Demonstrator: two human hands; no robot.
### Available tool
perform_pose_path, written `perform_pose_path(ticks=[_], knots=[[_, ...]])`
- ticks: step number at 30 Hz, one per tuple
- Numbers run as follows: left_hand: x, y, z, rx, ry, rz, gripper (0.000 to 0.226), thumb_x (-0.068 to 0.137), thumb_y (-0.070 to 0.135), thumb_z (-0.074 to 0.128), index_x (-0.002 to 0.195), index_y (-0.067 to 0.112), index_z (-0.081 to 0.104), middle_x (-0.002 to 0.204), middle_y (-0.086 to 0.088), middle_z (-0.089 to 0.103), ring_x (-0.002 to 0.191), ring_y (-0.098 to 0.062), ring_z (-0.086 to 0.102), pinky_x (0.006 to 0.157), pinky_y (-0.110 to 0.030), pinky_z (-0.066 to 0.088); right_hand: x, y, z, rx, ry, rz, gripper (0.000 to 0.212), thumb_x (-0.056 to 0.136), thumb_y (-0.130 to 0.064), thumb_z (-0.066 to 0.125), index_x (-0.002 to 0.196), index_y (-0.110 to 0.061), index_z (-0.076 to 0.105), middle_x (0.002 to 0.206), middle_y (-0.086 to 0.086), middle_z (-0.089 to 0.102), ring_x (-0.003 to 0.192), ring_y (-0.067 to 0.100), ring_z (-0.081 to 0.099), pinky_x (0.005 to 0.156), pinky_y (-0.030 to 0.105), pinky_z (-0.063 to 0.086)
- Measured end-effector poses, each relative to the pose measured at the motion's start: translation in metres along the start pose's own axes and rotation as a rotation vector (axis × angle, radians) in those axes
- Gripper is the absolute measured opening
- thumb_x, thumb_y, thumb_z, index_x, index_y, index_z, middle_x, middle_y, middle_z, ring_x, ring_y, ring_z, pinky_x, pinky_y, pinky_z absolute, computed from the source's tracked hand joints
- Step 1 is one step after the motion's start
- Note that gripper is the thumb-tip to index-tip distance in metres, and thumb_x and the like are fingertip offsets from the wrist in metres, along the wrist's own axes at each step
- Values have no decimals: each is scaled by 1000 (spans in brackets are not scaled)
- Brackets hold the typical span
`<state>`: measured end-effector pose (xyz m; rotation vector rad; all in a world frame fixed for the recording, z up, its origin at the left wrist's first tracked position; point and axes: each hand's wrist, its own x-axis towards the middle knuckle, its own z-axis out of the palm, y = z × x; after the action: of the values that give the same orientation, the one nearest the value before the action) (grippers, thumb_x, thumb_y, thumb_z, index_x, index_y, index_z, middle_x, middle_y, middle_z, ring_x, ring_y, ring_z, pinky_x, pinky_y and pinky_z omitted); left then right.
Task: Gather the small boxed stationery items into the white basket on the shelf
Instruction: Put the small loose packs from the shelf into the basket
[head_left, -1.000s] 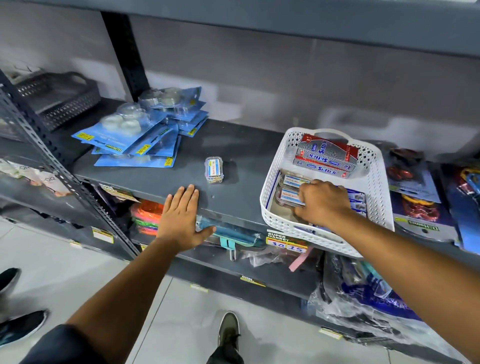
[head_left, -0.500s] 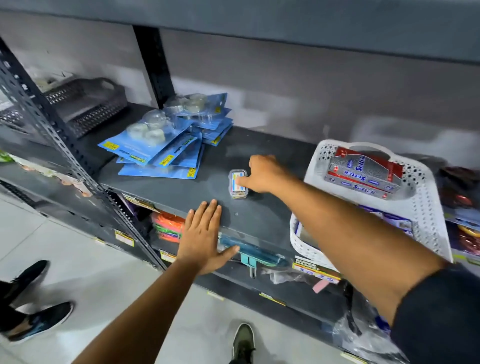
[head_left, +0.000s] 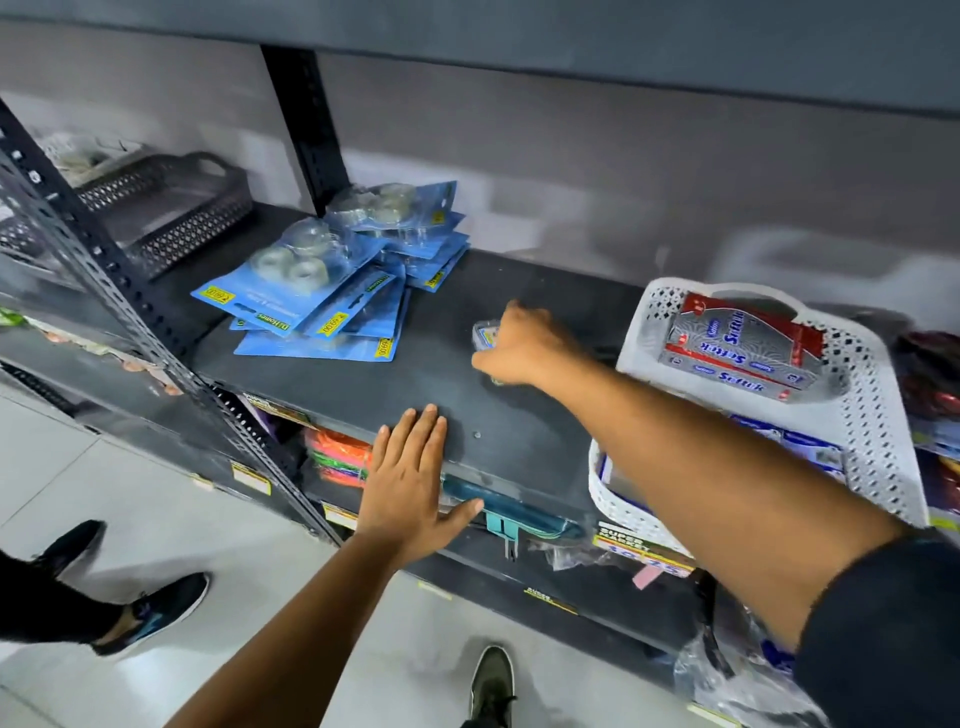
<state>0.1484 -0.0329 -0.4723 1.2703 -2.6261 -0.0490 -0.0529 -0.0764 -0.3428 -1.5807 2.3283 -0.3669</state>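
My right hand (head_left: 524, 347) is closed around a small clear boxed stationery item (head_left: 485, 332) on the dark shelf (head_left: 363, 384); only the box's left end shows past my fingers. The white perforated basket (head_left: 878, 415) stands to the right on the same shelf. It holds a red and silver Softek box (head_left: 743, 348) and several blue and white small boxes (head_left: 800, 447), partly hidden by my forearm. My left hand (head_left: 410, 483) lies flat and open on the shelf's front edge, holding nothing.
A pile of blue blister packs with tape rolls (head_left: 332, 280) lies at the back left of the shelf. A dark perforated basket (head_left: 171, 208) sits further left behind a slotted upright (head_left: 130, 301). Lower shelves hold goods; another person's shoes (head_left: 150, 613) stand on the floor at left.
My right hand left the white basket, crossed left to the lone small box and has closed over it. My left hand stayed flat on the shelf edge. The view shifted left.
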Motion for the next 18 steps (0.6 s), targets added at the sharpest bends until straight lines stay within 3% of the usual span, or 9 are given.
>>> perform_pose_path(ticks=[5, 11, 18], knots=[[0, 3, -4, 50, -15, 3, 98, 76, 77, 39, 145, 7, 31, 155, -10, 30, 144, -30, 22, 117, -49, 12, -34, 43, -65, -16, 87, -50, 66, 57, -48, 67, 114, -17, 52, 115, 10, 64, 101, 32, 60, 78, 35, 50], [1, 3, -5, 29, -27, -2, 100, 74, 75, 41, 144, 5, 33, 154, -13, 31, 143, -33, 23, 115, -52, 14, -93, 102, -99, -9, -1, -52, 61, 62, -36, 75, 118, -21, 56, 115, 2, 65, 100, 22, 60, 88, 35, 49], [1, 4, -7, 68, -30, 19, 104, 73, 78, 35, 144, 2, 31, 154, -14, 31, 142, -35, 24, 114, -52, 14, -139, 139, -76, -65, -86, -65, 48, 62, -32, 78, 106, -28, 58, 106, -4, 64, 91, 17, 60, 82, 37, 52]])
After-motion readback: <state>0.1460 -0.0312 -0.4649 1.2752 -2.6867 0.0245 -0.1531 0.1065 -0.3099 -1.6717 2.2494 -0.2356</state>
